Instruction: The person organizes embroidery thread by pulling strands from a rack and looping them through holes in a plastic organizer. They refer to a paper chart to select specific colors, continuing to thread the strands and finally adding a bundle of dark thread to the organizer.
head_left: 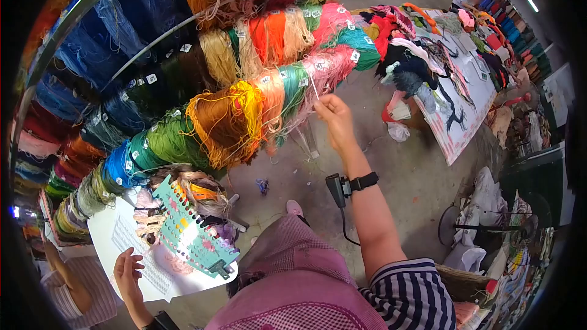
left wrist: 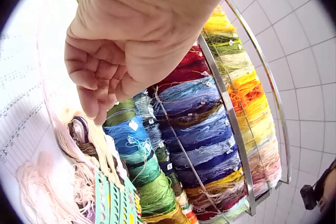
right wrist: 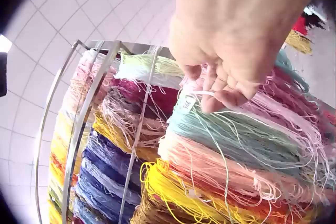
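Beside pink skeins [head_left: 327, 66], right fingers [right wrist: 231, 97] bent

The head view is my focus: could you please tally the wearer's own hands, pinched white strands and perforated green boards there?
Hands: 2 (left hand, right hand)
White strand, pinched: 1
Green board, perforated: 1
Total: 4

A person in a navy-and-white striped short sleeve [head_left: 411, 293] and mauve garment [head_left: 287, 292] with a netlike panel, plus a pink shoe [head_left: 294, 207]; the black right-wrist strap [head_left: 365, 181] carries a boxy dark camera [head_left: 335, 190] with a thin black cable [head_left: 345, 226].
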The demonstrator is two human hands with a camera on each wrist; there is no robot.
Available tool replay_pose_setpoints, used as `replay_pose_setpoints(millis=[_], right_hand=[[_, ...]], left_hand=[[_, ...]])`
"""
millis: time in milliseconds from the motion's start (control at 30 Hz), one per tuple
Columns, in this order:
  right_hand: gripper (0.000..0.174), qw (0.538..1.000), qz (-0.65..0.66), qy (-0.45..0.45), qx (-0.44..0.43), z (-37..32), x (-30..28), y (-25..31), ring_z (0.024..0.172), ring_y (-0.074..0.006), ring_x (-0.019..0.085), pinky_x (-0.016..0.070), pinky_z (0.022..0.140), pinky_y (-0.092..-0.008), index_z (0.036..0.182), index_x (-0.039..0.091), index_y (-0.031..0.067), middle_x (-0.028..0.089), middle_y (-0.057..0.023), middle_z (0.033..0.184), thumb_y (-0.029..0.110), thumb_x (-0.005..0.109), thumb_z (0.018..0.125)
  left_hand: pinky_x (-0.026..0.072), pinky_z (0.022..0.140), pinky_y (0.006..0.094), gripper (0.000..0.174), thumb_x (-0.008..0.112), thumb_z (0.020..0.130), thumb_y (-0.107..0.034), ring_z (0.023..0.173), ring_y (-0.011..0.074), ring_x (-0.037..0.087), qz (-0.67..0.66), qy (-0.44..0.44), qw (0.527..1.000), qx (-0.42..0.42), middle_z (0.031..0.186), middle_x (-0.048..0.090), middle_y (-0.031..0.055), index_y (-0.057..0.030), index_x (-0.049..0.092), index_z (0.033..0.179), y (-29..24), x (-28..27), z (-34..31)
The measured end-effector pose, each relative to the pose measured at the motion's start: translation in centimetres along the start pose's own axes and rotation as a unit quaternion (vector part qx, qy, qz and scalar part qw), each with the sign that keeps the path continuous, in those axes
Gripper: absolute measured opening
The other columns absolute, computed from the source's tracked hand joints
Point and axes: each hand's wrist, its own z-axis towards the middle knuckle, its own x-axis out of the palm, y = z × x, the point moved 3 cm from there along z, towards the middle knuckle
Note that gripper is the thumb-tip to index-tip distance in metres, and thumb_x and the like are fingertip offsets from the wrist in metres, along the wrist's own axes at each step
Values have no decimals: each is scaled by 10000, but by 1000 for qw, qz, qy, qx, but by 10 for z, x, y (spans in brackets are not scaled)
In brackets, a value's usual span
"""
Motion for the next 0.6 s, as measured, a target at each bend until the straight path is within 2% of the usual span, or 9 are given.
replay_pose_setpoints(millis=[100, 200, 333, 400, 433, 467, 500, 533, 600], right_hand=[[93, 996, -57, -72, 17, -33, -39, -7, 723, -56, 463, 349, 660, -207, 922, 644, 43, 554, 27, 782, 128, 639, 882], [85, 976, -107, -182, 51, -97, -131, -51, 780, -62, 504, 402, 722, -227, 875, 665, 34, 580, 46, 807, 113, 675, 848], [118, 886, -280, -338, 152, -276, -285, -89, 720, -79, 525, 428, 658, -249, 829, 679, 32, 612, 21, 752, 146, 704, 814], [199, 750, -395, -489, 208, -406, -367, -88, 637, -196, 587, 463, 629, -362, 792, 702, 15, 673, -106, 723, 210, 707, 758], [220, 629, -676, -320, 211, -460, -404, -73, 654, -317, 621, 474, 644, -426, 787, 704, 16, 669, -201, 763, 231, 685, 739], [236, 599, -672, -346, 264, -503, -414, -50, 694, -383, 624, 480, 659, -448, 787, 703, 24, 661, -225, 796, 253, 674, 736], [252, 448, -831, -163, 288, -524, -415, -31, 736, -377, 629, 482, 679, -457, 794, 695, 22, 662, -210, 790, 264, 668, 729], [234, 506, -602, -501, 361, -502, -332, 35, 782, -353, 633, 486, 687, -452, 775, 671, 10, 648, -201, 791, 241, 632, 760], [208, 533, -635, -476, 293, -496, -362, 30, 755, -302, 625, 483, 667, -417, 763, 643, 10, 633, -167, 765, 216, 621, 784]], left_hand=[[347, 514, 161, 248, 562, 954, -260, 629, 41, 558, -3, 14, 1000, 9, 802, 668, 20, -64, 647, 1081, -4, -1, 2], [344, 520, 166, 264, 556, 958, -265, 636, 40, 557, -4, 31, 999, 22, 805, 668, 18, -58, 644, 1097, -1, -8, 11], [346, 530, 172, 292, 546, 963, -276, 643, 40, 557, -2, 49, 998, 38, 817, 672, 20, -51, 636, 1125, -3, -10, 21], [347, 531, 171, 289, 543, 963, -271, 646, 41, 559, -5, 59, 997, 43, 820, 674, 21, -51, 637, 1125, -2, -12, 27], [348, 532, 170, 286, 541, 963, -265, 648, 42, 561, -5, 68, 997, 47, 824, 675, 23, -50, 637, 1125, -1, -13, 28], [349, 535, 167, 278, 535, 963, -251, 657, 44, 565, -4, 80, 995, 57, 833, 679, 28, -49, 638, 1124, -2, -14, 29], [349, 535, 167, 278, 535, 963, -251, 657, 44, 565, -3, 80, 995, 54, 833, 679, 28, -49, 638, 1124, -2, -15, 31], [350, 538, 168, 277, 534, 962, -246, 659, 47, 565, 4, 85, 995, 60, 839, 681, 30, -47, 639, 1124, 0, -16, 33], [357, 548, 180, 275, 531, 951, -234, 661, 55, 567, 21, 84, 993, 75, 850, 685, 31, -43, 642, 1115, -1, -18, 31]])
